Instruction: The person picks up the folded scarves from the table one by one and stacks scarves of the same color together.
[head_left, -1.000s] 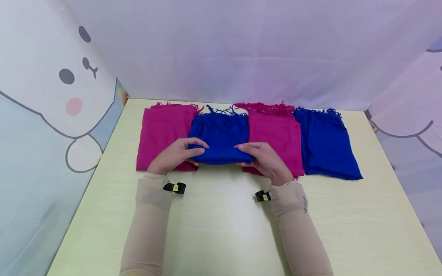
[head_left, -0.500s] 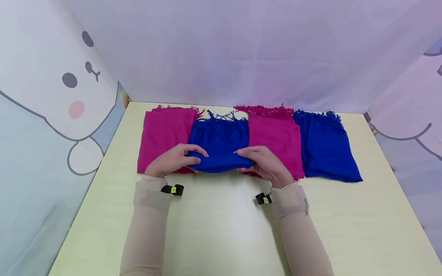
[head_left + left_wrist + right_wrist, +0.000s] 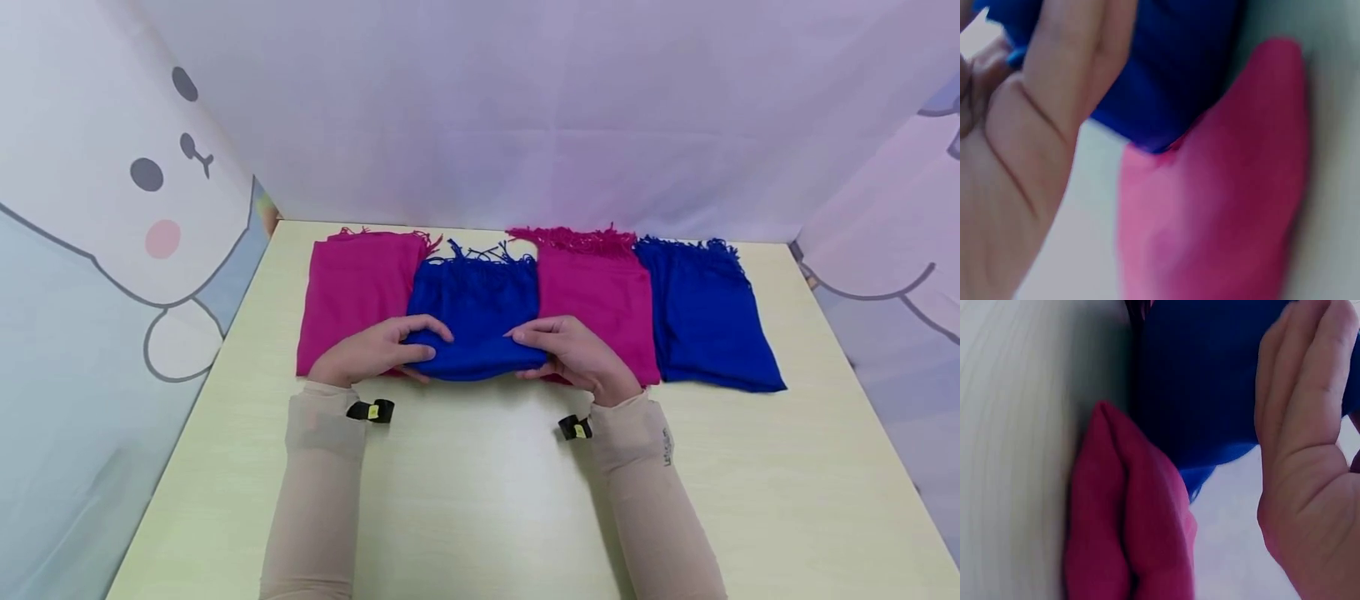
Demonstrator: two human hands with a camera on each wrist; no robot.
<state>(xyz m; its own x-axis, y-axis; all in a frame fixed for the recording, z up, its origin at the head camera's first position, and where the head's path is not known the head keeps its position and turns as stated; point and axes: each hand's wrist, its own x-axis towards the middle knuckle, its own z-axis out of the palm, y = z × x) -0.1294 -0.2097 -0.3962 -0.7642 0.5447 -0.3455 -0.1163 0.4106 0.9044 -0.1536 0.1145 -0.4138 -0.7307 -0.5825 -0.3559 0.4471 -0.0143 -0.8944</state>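
A folded blue scarf (image 3: 476, 300) with a fringe at its far end lies between two pink ones. My left hand (image 3: 378, 348) pinches its near left corner, thumb on top and other fingers underneath. At the near right corner my right hand (image 3: 573, 354) grips the same cloth in a like way. Between the hands the near edge bulges and sags slightly. In the left wrist view, the blue cloth (image 3: 1172, 69) hangs over the edge of the pink scarf (image 3: 1216, 187). The right wrist view has straight fingers along the blue cloth (image 3: 1200, 381), beside a pink fold (image 3: 1129, 512).
A folded pink scarf (image 3: 360, 292) lies at the left, partly under the left hand. Another pink scarf (image 3: 596, 292) lies to the right, then a second blue scarf (image 3: 708, 321). All have fringes toward the back wall (image 3: 525, 108). The pale table (image 3: 480, 500) extends in front.
Both hands hold the near end of the blue scarf throughout. That end has come slightly nearer and lower, with the hands. The other scarves lie as before.
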